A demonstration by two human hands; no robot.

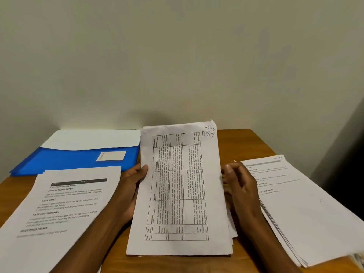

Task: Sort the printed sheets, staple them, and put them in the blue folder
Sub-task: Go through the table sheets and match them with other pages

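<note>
— Which step are we on?

— Sorting, I'd judge. My left hand [134,186] has its grip clamped on the edge of the held sheets [181,192], thumb on top, standing between two piles on the bench [254,138]. The right hand [239,186] sits at the far edge; I cannot tell whether it pinches.

— Next?

— Choose the left pile [65,209] or right pile [299,203]. The blue folder [74,160] lies open behind; I see no stapler.
</note>
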